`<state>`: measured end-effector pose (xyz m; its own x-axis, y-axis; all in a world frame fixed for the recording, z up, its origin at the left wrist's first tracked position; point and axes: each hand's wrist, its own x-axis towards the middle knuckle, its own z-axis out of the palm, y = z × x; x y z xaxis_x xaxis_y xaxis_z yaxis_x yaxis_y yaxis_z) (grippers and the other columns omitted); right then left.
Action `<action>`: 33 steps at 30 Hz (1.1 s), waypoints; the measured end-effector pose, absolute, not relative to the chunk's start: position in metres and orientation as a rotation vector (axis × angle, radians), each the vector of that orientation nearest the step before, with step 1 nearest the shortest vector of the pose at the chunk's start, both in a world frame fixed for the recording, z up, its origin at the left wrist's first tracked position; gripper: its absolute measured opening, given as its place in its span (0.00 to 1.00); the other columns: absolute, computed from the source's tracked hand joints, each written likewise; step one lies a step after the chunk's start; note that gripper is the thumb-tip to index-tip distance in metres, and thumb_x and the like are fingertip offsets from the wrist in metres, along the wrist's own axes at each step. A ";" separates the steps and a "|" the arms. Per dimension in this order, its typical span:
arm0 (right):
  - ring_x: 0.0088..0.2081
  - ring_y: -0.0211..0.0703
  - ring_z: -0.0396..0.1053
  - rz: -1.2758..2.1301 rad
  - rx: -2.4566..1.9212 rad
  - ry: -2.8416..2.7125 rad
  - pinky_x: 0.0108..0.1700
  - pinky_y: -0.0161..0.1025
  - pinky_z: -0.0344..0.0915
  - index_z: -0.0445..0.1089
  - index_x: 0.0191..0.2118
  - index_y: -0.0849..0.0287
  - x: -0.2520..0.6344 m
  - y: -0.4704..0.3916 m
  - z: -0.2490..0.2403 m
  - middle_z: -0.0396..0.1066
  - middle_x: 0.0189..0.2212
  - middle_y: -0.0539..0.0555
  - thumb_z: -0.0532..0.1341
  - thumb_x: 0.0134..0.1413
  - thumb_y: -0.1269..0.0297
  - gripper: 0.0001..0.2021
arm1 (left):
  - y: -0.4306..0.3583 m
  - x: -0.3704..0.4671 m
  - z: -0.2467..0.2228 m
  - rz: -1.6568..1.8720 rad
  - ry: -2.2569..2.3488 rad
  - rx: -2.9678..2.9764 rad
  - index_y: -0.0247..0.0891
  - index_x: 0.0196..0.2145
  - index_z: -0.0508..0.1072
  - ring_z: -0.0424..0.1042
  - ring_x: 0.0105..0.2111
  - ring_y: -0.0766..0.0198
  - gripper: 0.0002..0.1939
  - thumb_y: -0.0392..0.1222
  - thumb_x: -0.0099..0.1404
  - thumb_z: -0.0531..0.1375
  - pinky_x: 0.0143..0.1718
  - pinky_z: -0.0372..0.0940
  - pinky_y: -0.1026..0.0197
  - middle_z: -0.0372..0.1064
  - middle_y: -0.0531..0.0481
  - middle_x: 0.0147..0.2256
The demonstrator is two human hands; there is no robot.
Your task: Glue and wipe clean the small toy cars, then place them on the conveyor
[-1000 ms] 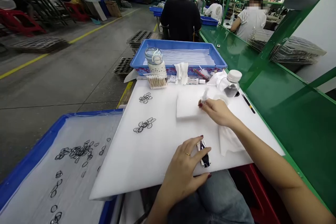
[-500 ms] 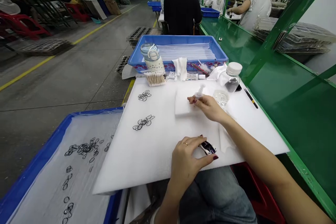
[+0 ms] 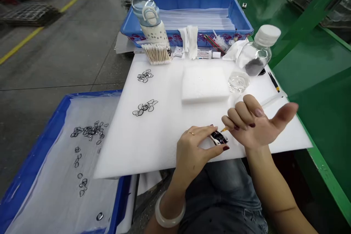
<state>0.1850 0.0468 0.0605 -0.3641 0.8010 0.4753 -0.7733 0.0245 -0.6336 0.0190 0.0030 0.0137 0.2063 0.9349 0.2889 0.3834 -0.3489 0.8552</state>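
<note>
On the white foam sheet, the left hand pinched a small glossy black-and-white part, steadying it. The right hand, fingers curled and thumb spread, gripped a thin orange-tipped stick, whose tip pointed at the part.

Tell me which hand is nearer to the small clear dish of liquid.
Right. The right hand is just below the dish, not touching it. The left hand is farther down the white board, pinching a small black-and-white part.
</note>
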 end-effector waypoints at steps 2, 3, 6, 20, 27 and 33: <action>0.18 0.32 0.44 1.692 0.165 -1.006 0.25 0.36 0.49 0.54 0.23 0.57 0.188 0.052 0.050 0.45 0.15 0.43 0.51 0.62 0.37 0.28 | 0.003 0.019 0.014 1.110 1.215 1.843 0.38 0.44 0.79 0.78 0.42 0.52 0.22 0.52 0.55 0.71 0.44 0.72 0.46 0.80 0.47 0.43; 0.18 0.32 0.43 1.702 0.227 -0.997 0.25 0.37 0.48 0.52 0.21 0.57 0.189 0.053 0.046 0.44 0.14 0.43 0.49 0.62 0.37 0.30 | 0.003 0.019 0.015 1.115 1.213 1.844 0.38 0.44 0.79 0.78 0.42 0.52 0.22 0.54 0.56 0.70 0.44 0.72 0.47 0.80 0.47 0.43; 0.17 0.33 0.39 1.724 0.250 -0.964 0.25 0.38 0.45 0.50 0.18 0.57 0.189 0.054 0.039 0.42 0.13 0.42 0.48 0.62 0.37 0.31 | 0.004 0.019 0.017 1.129 1.219 1.852 0.37 0.43 0.79 0.78 0.40 0.54 0.21 0.56 0.59 0.68 0.42 0.73 0.49 0.80 0.46 0.42; 0.18 0.33 0.37 1.843 0.140 -0.914 0.26 0.38 0.42 0.47 0.17 0.58 0.190 0.049 0.035 0.41 0.14 0.42 0.51 0.63 0.40 0.31 | 0.003 0.017 0.014 1.105 1.233 1.859 0.38 0.45 0.79 0.77 0.42 0.54 0.25 0.58 0.57 0.68 0.44 0.70 0.49 0.80 0.47 0.43; 0.19 0.33 0.38 1.844 0.174 -0.956 0.26 0.38 0.41 0.48 0.18 0.58 0.193 0.051 0.034 0.42 0.15 0.43 0.52 0.64 0.40 0.31 | 0.002 0.017 0.015 1.103 1.230 1.857 0.38 0.45 0.79 0.77 0.42 0.54 0.25 0.57 0.56 0.69 0.44 0.71 0.49 0.80 0.47 0.43; 0.19 0.33 0.39 1.814 0.201 -0.993 0.26 0.38 0.42 0.49 0.19 0.58 0.195 0.052 0.032 0.42 0.15 0.43 0.50 0.65 0.40 0.30 | 0.002 0.016 0.015 1.098 1.227 1.857 0.37 0.45 0.79 0.77 0.42 0.54 0.25 0.57 0.56 0.69 0.44 0.71 0.48 0.80 0.46 0.43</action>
